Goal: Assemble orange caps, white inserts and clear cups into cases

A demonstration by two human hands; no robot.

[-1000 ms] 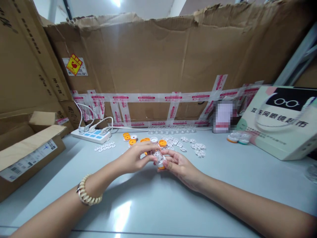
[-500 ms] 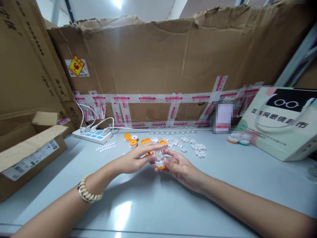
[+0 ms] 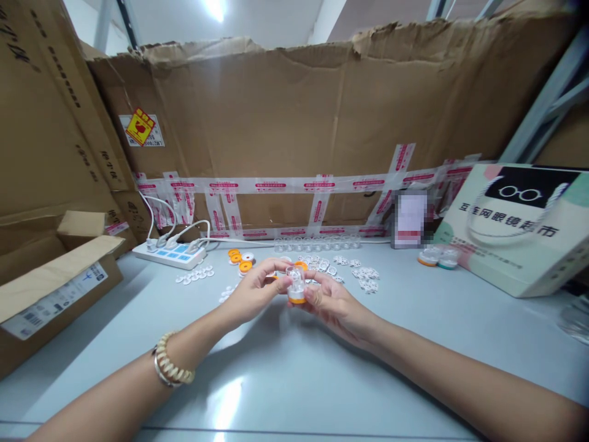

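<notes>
Between my hands, above the table, I hold a small clear container with a white and orange base [image 3: 297, 285]; it looks upright, and a white part shows inside its clear wall. My right hand [image 3: 338, 304] grips the base from the right, thumb in front. From the left, my left hand [image 3: 257, 288] closes on the clear upper part, thumb against its side and fingers behind. Just beyond lie orange-rimmed caps [image 3: 245, 267] and small white latticed pieces [image 3: 368, 274], some hidden by my hands. Small white discs [image 3: 195, 275] sit to the left.
A row of clear cups [image 3: 317, 244] stands along the taped cardboard wall [image 3: 276, 123]. At left are a white power strip [image 3: 170, 253] and an open carton [image 3: 59, 288]. Two finished-looking round cases [image 3: 437, 256] and a printed gift box [image 3: 510, 245] stand at right.
My left hand's fingers have come down from over the container's top to its left and rear side. The container has risen slightly in view; my right hand keeps its grip.
</notes>
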